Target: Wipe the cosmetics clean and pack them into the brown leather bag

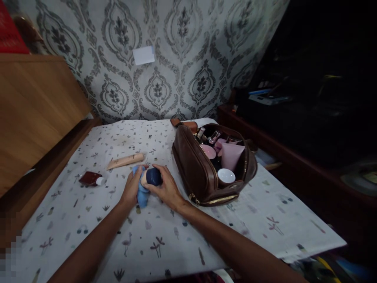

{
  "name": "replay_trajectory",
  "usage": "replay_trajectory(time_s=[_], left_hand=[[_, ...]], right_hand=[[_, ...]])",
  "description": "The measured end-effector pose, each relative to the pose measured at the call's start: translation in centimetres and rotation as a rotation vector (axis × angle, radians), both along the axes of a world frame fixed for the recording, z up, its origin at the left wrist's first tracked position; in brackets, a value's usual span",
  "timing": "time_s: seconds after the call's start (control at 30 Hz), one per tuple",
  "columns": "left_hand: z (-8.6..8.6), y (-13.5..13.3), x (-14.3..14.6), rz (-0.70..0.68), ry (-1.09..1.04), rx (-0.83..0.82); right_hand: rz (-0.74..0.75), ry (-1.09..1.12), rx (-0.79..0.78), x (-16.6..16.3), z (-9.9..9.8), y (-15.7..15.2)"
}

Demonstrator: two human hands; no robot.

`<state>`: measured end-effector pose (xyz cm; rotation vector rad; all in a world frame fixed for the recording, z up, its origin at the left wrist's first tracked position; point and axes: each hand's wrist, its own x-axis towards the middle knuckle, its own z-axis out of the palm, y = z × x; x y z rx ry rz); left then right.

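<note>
My left hand is closed round a light blue cloth, which is pressed against one end of a small container. That container has a pale beige body and a dark blue cap. Fingers of my right hand grip it at the cap, and most of the body is hidden by the cloth and fingers. Just beyond my hands lies a beige tube. To the left a small bottle of dark red liquid with a white cap rests on its side.
An open brown toiletry bag stands right of my hands, holding a pink tube, a white-lidded jar and several other cosmetics. A patterned white cloth covers the table. Wooden furniture borders the left, and a patterned wall the back.
</note>
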<state>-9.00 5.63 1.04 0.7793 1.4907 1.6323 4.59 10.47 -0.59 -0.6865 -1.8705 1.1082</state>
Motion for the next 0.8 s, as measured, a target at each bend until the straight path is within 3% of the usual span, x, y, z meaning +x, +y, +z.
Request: replay_trajectory(time_s=[0.17,0.4,0.5,0.57,0.63,0.8], left_hand=[[0.0,-0.6,0.0,-0.018,0.201,0.024],[-0.1,-1.8,0.4,-0.149,0.587,0.207],[-0.5,-2.0,0.0,-0.199,0.991,0.344],[-0.9,-2.1,-0.4,-0.174,1.287,0.417],[-1.2,-2.1,-0.8,-0.126,1.441,0.437],[-1.5,-2.0,-1.1,-0.11,1.386,0.376]], right_hand=[[-0.015,-0.069,0.003,0.3,0.1,-0.3],[-0.032,-0.009,-0.336,0.0,-0.1,0.4],[0.005,0.006,-0.404,-0.1,0.2,0.6],[0.065,0.041,-0.482,-0.2,0.4,0.5],[0.123,0.082,-0.55,-0.4,0.5,0.3],[0.125,0.102,-0.596,-0.5,0.2,-0.2]])
